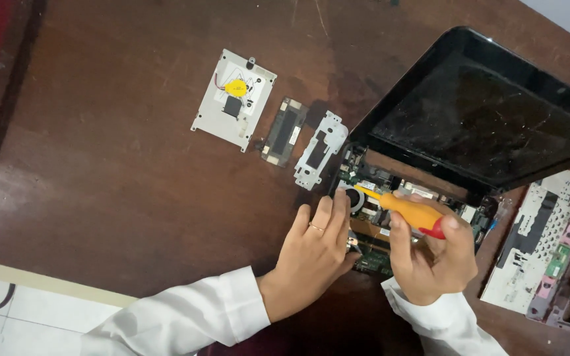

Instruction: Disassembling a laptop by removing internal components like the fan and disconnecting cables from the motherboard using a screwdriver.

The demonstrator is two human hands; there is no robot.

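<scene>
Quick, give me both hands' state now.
Left hand: open, fingers resting flat on the opened laptop, holding nothing.
Right hand: closed around the orange screwdriver.

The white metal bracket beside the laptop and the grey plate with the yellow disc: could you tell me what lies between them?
In the head view, a small dark circuit board lies on the table between the white bracket and the grey plate.

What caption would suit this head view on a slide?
Right hand holds an orange screwdriver over an opened laptop; left hand steadies the base.
</scene>
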